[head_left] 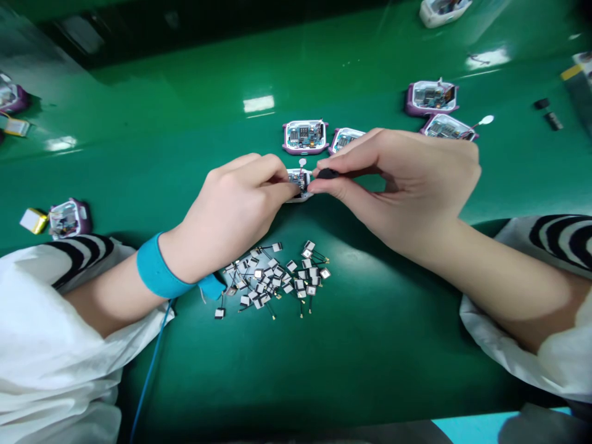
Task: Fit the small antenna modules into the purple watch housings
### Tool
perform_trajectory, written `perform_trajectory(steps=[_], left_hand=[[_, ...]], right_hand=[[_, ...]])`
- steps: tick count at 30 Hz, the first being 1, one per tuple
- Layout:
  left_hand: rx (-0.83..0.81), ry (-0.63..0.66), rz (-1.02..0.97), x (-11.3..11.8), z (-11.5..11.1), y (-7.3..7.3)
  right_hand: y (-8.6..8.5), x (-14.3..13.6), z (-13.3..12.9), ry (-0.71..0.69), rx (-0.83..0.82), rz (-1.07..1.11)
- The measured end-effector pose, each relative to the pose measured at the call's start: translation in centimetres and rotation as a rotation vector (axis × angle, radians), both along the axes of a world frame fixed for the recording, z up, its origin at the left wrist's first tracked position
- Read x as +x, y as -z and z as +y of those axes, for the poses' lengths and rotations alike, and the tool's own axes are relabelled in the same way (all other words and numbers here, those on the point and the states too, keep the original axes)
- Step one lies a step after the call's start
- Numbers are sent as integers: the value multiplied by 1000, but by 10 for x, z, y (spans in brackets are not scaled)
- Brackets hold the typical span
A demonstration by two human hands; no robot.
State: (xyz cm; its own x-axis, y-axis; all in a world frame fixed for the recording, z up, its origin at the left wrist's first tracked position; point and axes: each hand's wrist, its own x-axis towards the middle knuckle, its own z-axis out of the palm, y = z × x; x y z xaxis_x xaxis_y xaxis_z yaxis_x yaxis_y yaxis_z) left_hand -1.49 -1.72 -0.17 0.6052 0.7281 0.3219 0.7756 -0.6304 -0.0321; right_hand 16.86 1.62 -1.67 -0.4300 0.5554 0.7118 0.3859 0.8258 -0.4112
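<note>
Near the middle of the green table, a small white-rimmed device case [303, 196] lies open with its circuit board showing. My left hand [245, 200], with a blue band on its wrist, has its fingers closed on the left side of this case. From the right, my right hand [398, 185] pinches a small black piece [328, 174] between thumb and forefinger, with the fingertips at the case's right edge. A small round white part [302, 162] stands out above the case. Below the hands lies a pile of small square modules [263, 280] with short black leads.
Two purple-edged open cases [306, 137] lie just beyond my hands, the right one partly hidden. More cases [432, 97] are at the back right. At the left are another case [69, 219] and a battery [34, 221]. A blue cord [152, 370] trails from my left wrist.
</note>
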Motion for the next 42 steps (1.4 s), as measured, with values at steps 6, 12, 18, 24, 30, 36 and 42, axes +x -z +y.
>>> perform_trajectory(steps=[6, 12, 18, 24, 30, 36, 42], left_hand=[[-70, -35, 36, 1, -1, -2], [-58, -53, 73, 3, -1, -4], [-48, -50, 85, 3, 1, -3], [-105, -97, 136, 4, 3, -7], [-159, -73, 10, 4, 2, -4], [-247, -71, -157, -2, 0, 3], [-291, -68, -211, -5, 1, 5]], right_hand=[[-2, -1, -1, 20, -18, -75], [-3, -2, -3, -7, -159, -116], [-7, -8, -6, 35, -184, -130], [-6, -12, -8, 127, -49, -139], [-1, -12, -7, 99, 53, -51], [5, -11, -7, 60, 47, 3], [10, -12, -2, 23, 54, 59]])
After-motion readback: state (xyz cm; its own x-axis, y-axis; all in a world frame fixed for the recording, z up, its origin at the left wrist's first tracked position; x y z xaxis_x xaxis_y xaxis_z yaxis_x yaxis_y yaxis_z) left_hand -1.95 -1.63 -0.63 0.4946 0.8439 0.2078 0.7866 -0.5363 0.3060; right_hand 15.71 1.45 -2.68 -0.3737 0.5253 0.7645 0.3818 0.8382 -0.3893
